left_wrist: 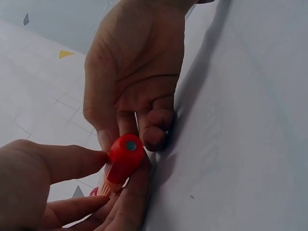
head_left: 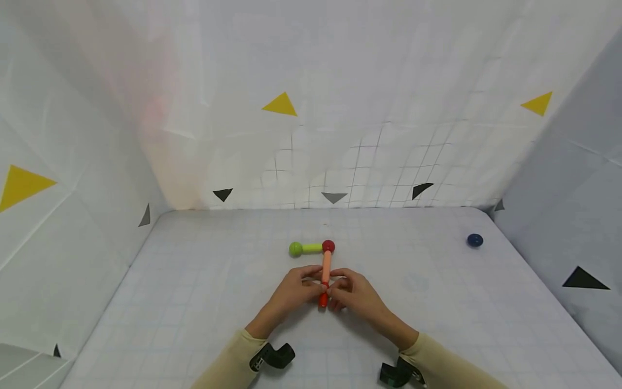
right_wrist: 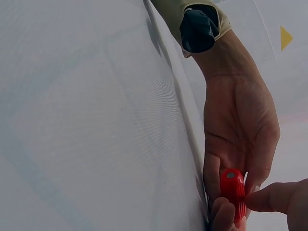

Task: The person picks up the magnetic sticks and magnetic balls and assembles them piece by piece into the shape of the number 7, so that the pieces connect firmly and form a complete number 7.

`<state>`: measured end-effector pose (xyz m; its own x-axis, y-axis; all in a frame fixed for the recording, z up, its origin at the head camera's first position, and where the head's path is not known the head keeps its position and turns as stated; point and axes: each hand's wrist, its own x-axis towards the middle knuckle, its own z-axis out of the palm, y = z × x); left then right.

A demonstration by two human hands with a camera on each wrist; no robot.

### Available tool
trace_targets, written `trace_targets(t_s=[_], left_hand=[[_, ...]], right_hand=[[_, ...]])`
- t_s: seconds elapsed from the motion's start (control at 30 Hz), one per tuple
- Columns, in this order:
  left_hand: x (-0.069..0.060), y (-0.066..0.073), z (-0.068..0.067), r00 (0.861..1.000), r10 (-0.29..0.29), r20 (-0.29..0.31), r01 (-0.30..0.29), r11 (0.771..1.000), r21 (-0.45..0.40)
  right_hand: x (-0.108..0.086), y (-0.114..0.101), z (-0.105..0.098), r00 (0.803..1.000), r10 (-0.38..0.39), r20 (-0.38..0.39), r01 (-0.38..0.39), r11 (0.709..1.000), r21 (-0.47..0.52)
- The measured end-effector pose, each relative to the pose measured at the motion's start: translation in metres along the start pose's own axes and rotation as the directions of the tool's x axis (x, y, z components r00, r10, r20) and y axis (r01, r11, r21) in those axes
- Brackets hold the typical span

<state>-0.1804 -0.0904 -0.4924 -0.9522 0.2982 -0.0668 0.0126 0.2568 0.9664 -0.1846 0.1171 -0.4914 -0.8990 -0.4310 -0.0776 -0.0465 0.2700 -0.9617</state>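
Observation:
A short red magnetic rod [head_left: 323, 300] with a metal disc in its end lies in line with an orange rod [head_left: 327, 266]. My left hand [head_left: 297, 287] pinches the red rod between thumb and fingers from the left. From the right, my right hand [head_left: 357, 294] pinches that same rod, its thumb close to the left thumb. At the far end of the orange rod is a red ball [head_left: 328, 246]. A lime rod [head_left: 312, 248] runs left from this ball to a green ball [head_left: 295, 249]. Fingers partly hide where the red and orange rods meet.
A dark blue ball [head_left: 475, 240] sits apart at the far right of the white table [head_left: 218, 254]. White sheeting with yellow and black triangles rises behind and at both sides. Each wrist bears a dark camera, such as the left one [head_left: 278, 356].

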Motion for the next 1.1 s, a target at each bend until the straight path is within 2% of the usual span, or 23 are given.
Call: trace_targets(t_s=[0.27, 0.43, 0.57, 0.7, 0.8, 0.93, 1.1], left_hand=[[0.003, 0.000, 0.004, 0.999, 0.019, -0.039, -0.020, 0.999, -0.028], [0.004, 0.001, 0.005, 0.998, -0.003, -0.056, 0.000, 0.999, -0.050], [0.004, 0.000, 0.006, 0.998, -0.019, -0.058, 0.015, 0.997, -0.079], [0.004, 0.000, 0.007, 0.998, -0.029, -0.064, 0.023, 0.995, -0.092], [0.004, -0.001, 0.006, 0.998, -0.033, -0.062, 0.027, 0.995, -0.095], [0.004, -0.002, 0.005, 0.998, -0.031, -0.056, 0.025, 0.995, -0.101], [0.004, -0.003, 0.005, 0.998, -0.040, -0.057, 0.033, 0.993, -0.114]], right_hand=[[0.001, -0.003, -0.005, 0.999, -0.023, -0.022, 0.022, 0.999, -0.024], [0.004, -0.009, -0.018, 0.994, -0.031, -0.101, 0.022, 0.996, -0.084], [0.006, -0.014, -0.040, 0.981, -0.064, -0.183, 0.031, 0.984, -0.177], [0.007, -0.011, -0.073, 0.952, -0.163, -0.258, 0.072, 0.942, -0.327], [0.007, -0.005, -0.102, 0.917, -0.244, -0.315, 0.079, 0.886, -0.458], [0.007, 0.003, -0.137, 0.870, -0.308, -0.385, 0.032, 0.815, -0.579], [0.005, 0.009, -0.176, 0.828, -0.337, -0.449, -0.017, 0.785, -0.620]])
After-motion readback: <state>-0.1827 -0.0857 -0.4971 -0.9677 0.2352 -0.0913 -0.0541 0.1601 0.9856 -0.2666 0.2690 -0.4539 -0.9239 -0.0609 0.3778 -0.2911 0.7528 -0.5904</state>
